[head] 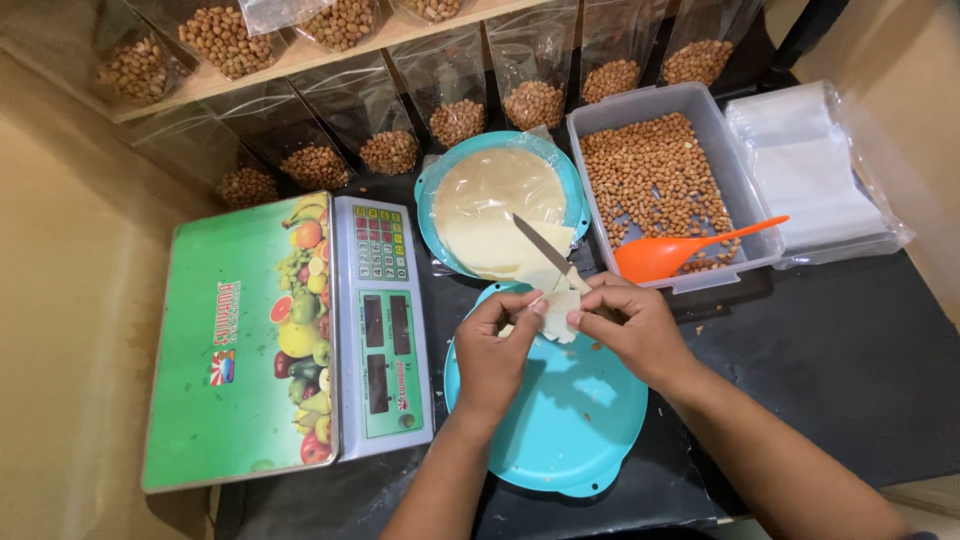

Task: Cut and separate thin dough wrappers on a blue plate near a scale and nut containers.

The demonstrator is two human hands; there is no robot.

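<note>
Black worktop fills my view, with tan walls to either side. At its middle I see a small pale, cream-coloured piece of thin sheet, flat and soft-edged, possibly dough or wrapper, though I can't tell which from here. It sits just above the far rim of a turquoise plate. My left hand and right hand meet on it: the fingers of both are drawn narrow, pinching the piece between thumb and forefinger from either side.

Just beyond lies a second turquoise plate carrying a round stack of the same pale sheets under clear film, partly cut, with a knife resting across it. To its right stands a clear tub of peanuts, an orange scoop lying at its near edge. A stack of clear bags lies further right. Left of the plates is a green weighing scale printed with fruit. Along the back, clear pouches of peanuts stand in a row.
</note>
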